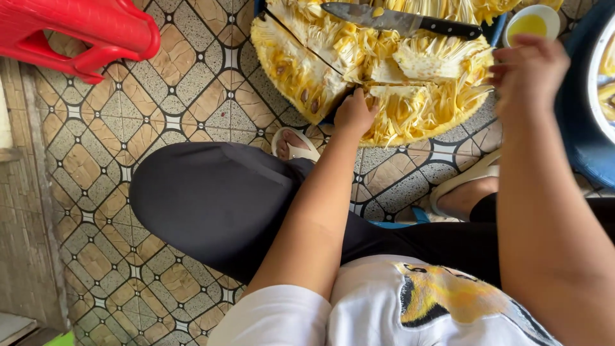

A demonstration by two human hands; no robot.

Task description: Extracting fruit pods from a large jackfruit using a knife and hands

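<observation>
A cut-open jackfruit [320, 57] with yellow stringy flesh lies on the tiled floor in front of me. My left hand [354, 114] presses into the flesh at the fruit's near edge, fingers curled into it. My right hand [528, 74] hovers blurred above the fruit's right side, fingers bent; I cannot tell whether it holds anything. A knife [397, 20] with a dark handle rests flat across the top of the fruit, untouched by either hand.
A small white bowl of yellow liquid [530, 24] stands at the far right of the fruit. A blue basin rim [580, 128] is at the right edge. A red plastic stool [83, 29] is at the top left. My sandalled feet rest beside the fruit.
</observation>
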